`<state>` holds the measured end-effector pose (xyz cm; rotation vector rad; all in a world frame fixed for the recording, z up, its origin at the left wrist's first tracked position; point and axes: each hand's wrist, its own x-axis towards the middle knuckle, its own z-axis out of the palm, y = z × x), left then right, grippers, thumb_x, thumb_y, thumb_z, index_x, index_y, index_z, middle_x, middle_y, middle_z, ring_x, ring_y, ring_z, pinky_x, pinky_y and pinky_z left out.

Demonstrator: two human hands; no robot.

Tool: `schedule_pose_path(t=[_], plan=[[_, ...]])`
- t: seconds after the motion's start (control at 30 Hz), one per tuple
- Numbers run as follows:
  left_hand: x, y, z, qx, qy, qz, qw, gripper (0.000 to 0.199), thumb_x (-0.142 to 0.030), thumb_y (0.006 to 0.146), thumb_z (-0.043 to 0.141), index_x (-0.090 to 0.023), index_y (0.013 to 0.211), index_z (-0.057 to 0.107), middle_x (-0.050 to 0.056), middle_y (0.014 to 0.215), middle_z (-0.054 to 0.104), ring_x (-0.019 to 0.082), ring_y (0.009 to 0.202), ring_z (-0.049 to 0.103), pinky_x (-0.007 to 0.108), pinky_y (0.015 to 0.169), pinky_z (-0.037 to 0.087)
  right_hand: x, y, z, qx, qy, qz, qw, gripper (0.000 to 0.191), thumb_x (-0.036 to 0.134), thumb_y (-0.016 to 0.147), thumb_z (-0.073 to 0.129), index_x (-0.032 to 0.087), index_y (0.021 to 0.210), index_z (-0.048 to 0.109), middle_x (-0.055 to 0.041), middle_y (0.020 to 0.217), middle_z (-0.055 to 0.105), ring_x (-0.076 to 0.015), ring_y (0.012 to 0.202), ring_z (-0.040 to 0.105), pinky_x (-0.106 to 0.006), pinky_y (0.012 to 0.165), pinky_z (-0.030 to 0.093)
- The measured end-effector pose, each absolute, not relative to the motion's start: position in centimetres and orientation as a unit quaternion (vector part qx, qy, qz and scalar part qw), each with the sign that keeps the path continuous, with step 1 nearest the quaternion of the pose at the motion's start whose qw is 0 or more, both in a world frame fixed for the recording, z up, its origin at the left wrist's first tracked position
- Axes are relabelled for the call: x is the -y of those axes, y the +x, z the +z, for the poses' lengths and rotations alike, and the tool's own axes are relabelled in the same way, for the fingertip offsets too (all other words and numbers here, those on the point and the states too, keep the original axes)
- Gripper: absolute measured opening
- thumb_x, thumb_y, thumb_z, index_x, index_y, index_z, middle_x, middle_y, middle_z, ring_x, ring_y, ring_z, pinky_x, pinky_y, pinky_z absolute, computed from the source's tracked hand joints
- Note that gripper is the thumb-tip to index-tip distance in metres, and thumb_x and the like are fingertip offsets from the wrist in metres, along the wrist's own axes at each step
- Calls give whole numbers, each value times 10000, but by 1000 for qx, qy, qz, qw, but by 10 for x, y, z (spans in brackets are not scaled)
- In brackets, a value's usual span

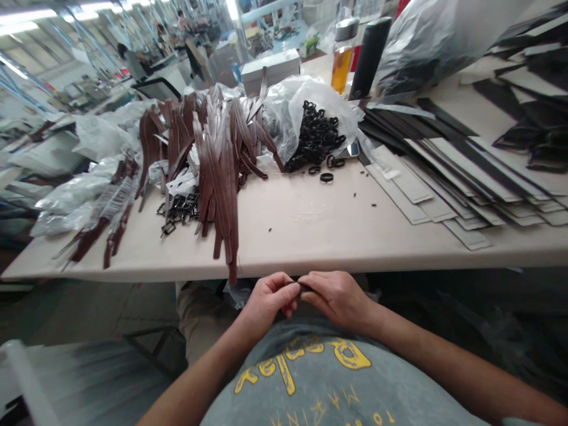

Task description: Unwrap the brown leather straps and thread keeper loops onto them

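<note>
My left hand (pixel 276 296) and my right hand (pixel 335 296) meet in front of my body, just off the near edge of the table. Both are closed, with thumbs and fingertips pinching a small dark piece (pixel 304 288) between them. Most of that piece is covered by the fingers, so its kind cannot be made out. Beyond the hands, brown zippers (pixel 222 177) lie heaped, some hanging over the table edge. Black loops (pixel 316 133) spill from a clear plastic bag (pixel 284 97), a few lying loose in front.
Black metal buckles (pixel 181 207) lie beside the zippers on the table (pixel 302 242). Dark and pale flat strips (pixel 461 171) are stacked at the right. Behind stand a bottle of amber liquid (pixel 341 62), a black flask (pixel 369 59) and a white box (pixel 270 70).
</note>
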<state>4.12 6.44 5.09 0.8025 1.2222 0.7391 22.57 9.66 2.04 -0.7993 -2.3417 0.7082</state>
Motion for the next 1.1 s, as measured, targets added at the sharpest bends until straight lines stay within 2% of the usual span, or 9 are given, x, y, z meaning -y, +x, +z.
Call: schedule_pose_path(t=[0.17,0.23,0.37,0.43,0.67,0.83,0.97,1.03,1.1], plan=[[-70,39,57,-551,472,278,629,321,-472,795,662,-173,716,575,-19,581,580,97,486,490,216,491,378,-97,233,23,863,-297,294,284,337,361,1018,391,175,916,652,-47,751,696,-155,642,621,-254,593,417],[-72,39,59,-562,567,257,544,261,-430,826,649,-178,770,619,-8,629,613,117,546,532,226,526,409,-96,235,23,873,-302,261,281,382,362,1028,363,176,845,642,-37,694,670,-150,603,599,-259,562,376],[-83,38,64,-510,755,216,352,192,-363,879,630,-201,978,664,27,834,691,156,742,619,253,689,475,-96,241,25,882,-317,206,280,448,368,1043,317,176,745,591,-20,623,616,-137,541,555,-276,525,312],[-91,39,67,-455,819,184,297,195,-360,928,560,-194,954,659,37,850,697,159,753,628,257,700,475,-98,245,27,885,-315,195,282,440,355,1046,310,178,750,582,-12,625,611,-130,538,546,-278,521,299],[-117,47,63,-351,922,103,127,409,-414,1000,361,-179,786,619,29,679,638,153,625,599,260,587,422,-107,258,25,891,-319,184,267,407,335,1045,324,184,748,558,-9,637,609,-128,550,533,-291,528,283],[-130,54,59,-315,939,78,109,476,-428,1009,312,-179,713,590,25,620,612,142,558,576,259,529,378,-111,266,22,896,-327,175,243,377,315,1041,327,192,760,547,-13,662,609,-135,564,518,-297,540,274],[-144,58,69,-323,935,57,134,481,-448,1000,338,-179,708,610,32,603,625,144,539,584,255,523,380,-116,270,29,890,-340,174,249,357,314,1035,338,196,770,547,-11,658,601,-140,559,516,-293,543,290],[-156,61,75,-327,928,69,168,469,-458,995,349,-183,762,649,41,651,660,156,605,624,255,579,431,-122,275,35,877,-352,177,275,354,314,1027,347,201,755,544,-7,632,586,-142,549,518,-288,544,310],[-173,66,77,-337,917,102,185,427,-475,984,375,-186,948,687,78,883,725,187,827,674,283,747,492,-130,282,40,843,-386,187,325,340,325,1016,361,206,764,556,-8,628,585,-148,560,535,-280,556,343]])
